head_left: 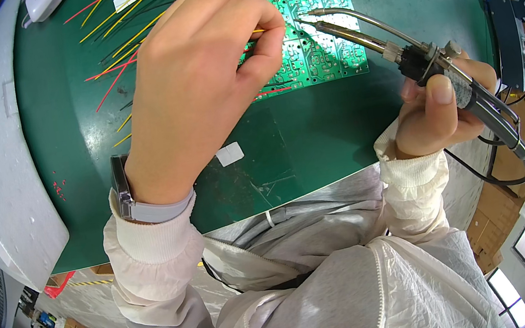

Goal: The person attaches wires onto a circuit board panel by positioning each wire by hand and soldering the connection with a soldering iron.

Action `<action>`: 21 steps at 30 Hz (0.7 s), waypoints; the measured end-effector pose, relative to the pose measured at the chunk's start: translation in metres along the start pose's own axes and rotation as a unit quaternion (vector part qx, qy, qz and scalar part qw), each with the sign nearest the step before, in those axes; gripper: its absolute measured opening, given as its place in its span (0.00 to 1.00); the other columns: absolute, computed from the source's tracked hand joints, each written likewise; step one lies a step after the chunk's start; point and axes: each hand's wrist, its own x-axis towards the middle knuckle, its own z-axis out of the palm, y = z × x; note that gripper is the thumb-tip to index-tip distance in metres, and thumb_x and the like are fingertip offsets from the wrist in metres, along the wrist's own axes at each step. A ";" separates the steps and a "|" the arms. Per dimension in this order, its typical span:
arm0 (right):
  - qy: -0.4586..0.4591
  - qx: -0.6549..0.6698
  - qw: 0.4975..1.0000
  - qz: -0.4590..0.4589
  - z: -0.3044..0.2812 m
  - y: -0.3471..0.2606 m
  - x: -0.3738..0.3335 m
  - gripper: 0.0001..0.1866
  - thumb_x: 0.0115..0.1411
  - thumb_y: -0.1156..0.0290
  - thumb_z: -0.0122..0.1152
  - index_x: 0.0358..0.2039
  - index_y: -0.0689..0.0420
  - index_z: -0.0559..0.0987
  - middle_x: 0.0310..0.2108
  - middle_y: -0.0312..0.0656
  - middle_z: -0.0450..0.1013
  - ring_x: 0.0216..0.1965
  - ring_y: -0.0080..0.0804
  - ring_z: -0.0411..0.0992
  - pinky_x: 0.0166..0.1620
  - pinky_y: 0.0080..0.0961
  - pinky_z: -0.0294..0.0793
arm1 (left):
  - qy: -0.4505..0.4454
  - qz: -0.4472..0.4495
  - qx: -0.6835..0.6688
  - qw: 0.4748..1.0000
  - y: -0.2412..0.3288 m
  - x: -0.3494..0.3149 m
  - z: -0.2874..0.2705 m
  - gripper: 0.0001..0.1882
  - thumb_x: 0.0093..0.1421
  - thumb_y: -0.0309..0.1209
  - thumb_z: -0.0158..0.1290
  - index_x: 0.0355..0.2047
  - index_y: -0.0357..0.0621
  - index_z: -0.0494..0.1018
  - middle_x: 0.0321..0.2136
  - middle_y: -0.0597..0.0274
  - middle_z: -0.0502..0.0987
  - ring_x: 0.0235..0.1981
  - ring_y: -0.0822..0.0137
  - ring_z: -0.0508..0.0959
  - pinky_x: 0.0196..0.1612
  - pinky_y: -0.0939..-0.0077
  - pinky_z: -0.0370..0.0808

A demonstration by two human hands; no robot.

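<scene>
Centrally, left hand (198, 86) pinches yellow wire (255, 31) over circuit board (318, 35); right hand (436, 112) grips soldering iron (379, 40).

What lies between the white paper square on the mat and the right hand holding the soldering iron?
In the head view, only bare green mat lies between the white paper square and the right hand, which grips the soldering iron.

A thin yellow wire (255, 31) was pinched between the fingertips of the left hand (198, 86) over a green circuit board panel (305, 17) lying at twelve o'clock on the green worktop (337, 120). A soldering iron (393, 45) was gripped by the right hand (436, 112) at three o'clock, its tip brought against the panel just beside the wire. Loose red and yellow wires (118, 43) were scattered at eleven o'clock.
</scene>
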 end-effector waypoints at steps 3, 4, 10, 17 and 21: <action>-0.010 -0.003 1.000 0.014 0.000 -0.002 0.000 0.21 0.44 0.63 0.66 0.26 0.64 0.65 0.18 0.44 0.69 0.19 0.24 0.65 0.25 0.16 0.65 | 0.059 0.000 -0.038 0.998 -0.001 -0.003 0.005 0.06 0.41 0.18 0.54 0.22 0.39 0.71 0.21 0.63 0.71 0.23 0.70 0.72 0.26 0.82 0.69; -0.011 -0.003 1.000 0.016 0.000 -0.002 0.000 0.20 0.44 0.64 0.65 0.26 0.64 0.65 0.18 0.44 0.68 0.19 0.24 0.65 0.25 0.16 0.65 | 0.033 -0.009 -0.035 0.999 0.000 -0.001 0.002 0.06 0.41 0.18 0.54 0.22 0.39 0.71 0.21 0.63 0.71 0.23 0.70 0.72 0.26 0.82 0.69; -0.012 0.000 1.000 -0.004 0.004 0.001 -0.001 0.20 0.44 0.65 0.65 0.26 0.65 0.65 0.18 0.44 0.68 0.19 0.25 0.65 0.25 0.17 0.65 | 0.061 0.010 -0.040 0.997 -0.007 -0.007 0.005 0.06 0.41 0.18 0.54 0.22 0.39 0.71 0.21 0.63 0.71 0.23 0.70 0.72 0.26 0.81 0.68; -0.015 -0.015 1.000 -0.003 0.001 0.001 0.001 0.19 0.45 0.66 0.64 0.26 0.64 0.65 0.17 0.43 0.68 0.18 0.24 0.64 0.26 0.18 0.66 | -0.010 0.042 0.020 0.999 -0.016 -0.003 -0.005 0.06 0.41 0.18 0.54 0.22 0.39 0.71 0.21 0.63 0.71 0.23 0.70 0.72 0.26 0.81 0.69; -0.002 0.004 1.000 0.008 0.002 -0.001 0.001 0.18 0.46 0.66 0.63 0.26 0.63 0.65 0.14 0.41 0.66 0.16 0.22 0.63 0.26 0.18 0.66 | -0.010 0.035 0.015 0.999 -0.015 -0.004 -0.006 0.07 0.41 0.18 0.55 0.22 0.39 0.71 0.21 0.63 0.71 0.23 0.69 0.72 0.26 0.81 0.69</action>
